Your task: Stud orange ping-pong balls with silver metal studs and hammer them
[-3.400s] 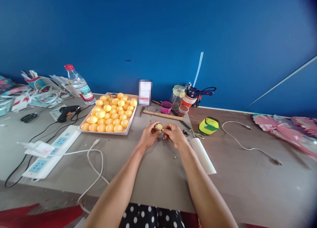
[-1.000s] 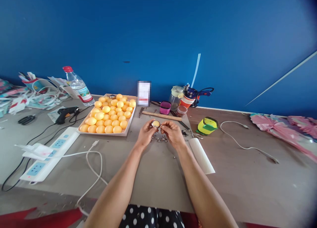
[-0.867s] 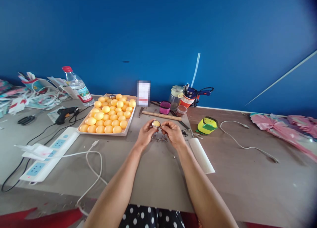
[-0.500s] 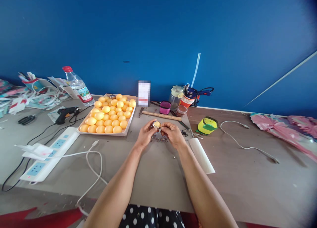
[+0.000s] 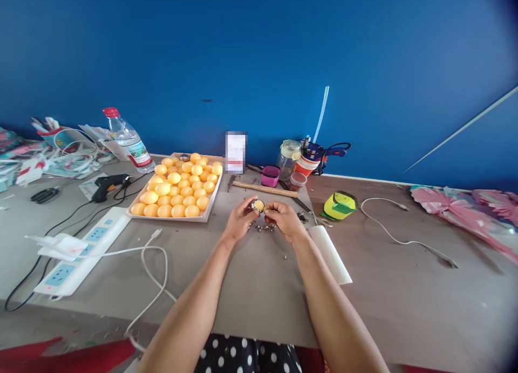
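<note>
My left hand (image 5: pixel 242 220) is closed on an orange ball (image 5: pixel 259 205) with shiny, dark metallic bits around its edge. The ball looks like a table tennis ball. My right hand (image 5: pixel 284 221) is pinched at the ball's right side. Whatever lies between those fingertips is too small to make out. Below both hands, several small shiny metallic pieces (image 5: pixel 265 229) lie loose on the table. To the left, a shallow box (image 5: pixel 205 218) holds many orange balls (image 5: pixel 177 200). Behind my hands lies a hammer (image 5: pixel 263 189) with a wooden handle.
A power strip (image 5: pixel 81 254), a white cable (image 5: pixel 165 270), a glue gun (image 5: pixel 108 187) and a water bottle (image 5: pixel 129 141) occupy the left. Toward the back are a purple container (image 5: pixel 270 176) and a clear jar (image 5: pixel 288 160). A white roll (image 5: pixel 331 255) and yellow-green holder (image 5: pixel 339 205) lie right.
The ball and both hands have shifted very slightly to the right. My left hand still holds the ball, with my right fingertips at its side.
</note>
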The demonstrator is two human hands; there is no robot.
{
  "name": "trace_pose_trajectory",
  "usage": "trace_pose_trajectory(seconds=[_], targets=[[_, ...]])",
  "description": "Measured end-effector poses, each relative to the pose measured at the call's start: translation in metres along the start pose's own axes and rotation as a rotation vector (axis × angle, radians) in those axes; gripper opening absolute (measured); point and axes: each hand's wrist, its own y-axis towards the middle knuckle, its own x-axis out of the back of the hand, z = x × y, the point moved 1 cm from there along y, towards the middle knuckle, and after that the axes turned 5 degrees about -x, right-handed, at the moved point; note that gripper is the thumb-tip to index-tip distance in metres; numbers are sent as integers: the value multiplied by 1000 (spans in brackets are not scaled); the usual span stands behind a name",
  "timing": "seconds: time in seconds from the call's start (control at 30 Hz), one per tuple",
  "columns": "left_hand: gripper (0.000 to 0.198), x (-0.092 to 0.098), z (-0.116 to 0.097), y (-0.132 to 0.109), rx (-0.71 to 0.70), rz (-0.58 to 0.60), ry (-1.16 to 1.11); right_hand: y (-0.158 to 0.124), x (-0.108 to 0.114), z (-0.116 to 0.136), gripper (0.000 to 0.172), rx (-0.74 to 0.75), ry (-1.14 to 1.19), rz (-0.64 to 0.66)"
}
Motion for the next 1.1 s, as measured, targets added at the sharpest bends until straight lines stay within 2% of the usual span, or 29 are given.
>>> trace_pose_trajectory(seconds=[0.2,0.47,0.6,0.7,0.77,0.83,0.9,1.0,1.1], targets=[[49,-3,-5,-3,30,-11,72,1,0,-2,15,12,-89,-56],[49,-3,2,-1,6,-15,83,-1,-4,0,10,62,-148,-85],[47,-2,0,-1,-23,-6,65,2,-6,0,18,135,-81,-115],[46,-1,-1,1,-28,-13,1,9,4,-3,21,176,-38,-88],[47,0,0,2,-34,-60,-53,14,15,-6,17,204,-174,-195],[48,2,2,3,-51,-126,-108,18,26,-9,15,245,-445,-359],[48,4,4,3,-68,-173,-138,20,31,-14,18,276,-674,-441],[46,5,5,4,-74,-195,-136,20,28,-21,28,228,-939,-406],[45,4,6,4,-76,-187,-119,20,21,-25,29,192,-1109,-395]])
